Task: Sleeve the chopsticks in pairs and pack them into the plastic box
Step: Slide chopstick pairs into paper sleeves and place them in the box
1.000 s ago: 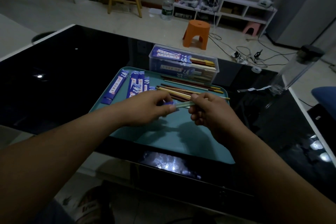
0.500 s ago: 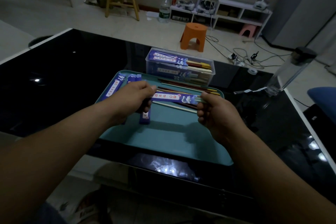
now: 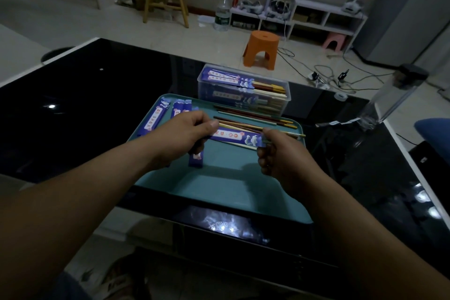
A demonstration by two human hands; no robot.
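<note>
Holding the sleeve [image 3: 233, 135] level above the tray [image 3: 219, 187], I pinch its left end between the thumb and curled fingers of my left hand [image 3: 185, 134], which keeps the paper taut and the mouth pointing right. My right hand [image 3: 275, 153] is curled round the pair [image 3: 293, 134] at that mouth, with the butt ends sticking out past my knuckles. I cannot tell how far in the tips are. I judge this to be the seating step: the sticks need to run straight along the sleeve so that the thin paper does not buckle or split.

Loose chopsticks [image 3: 255, 117] lie across the far part of the tray, within reach of my right hand. Spare sleeves [image 3: 155, 117] lie on its left, by the hand that picks them up. One more sleeve [image 3: 196, 161] lies below my left hand. The box [image 3: 243, 91] stands on the counter [image 3: 97, 95] just behind the tray, lid off and already holding several sleeved pairs, so this pair has only a short way to go.
</note>
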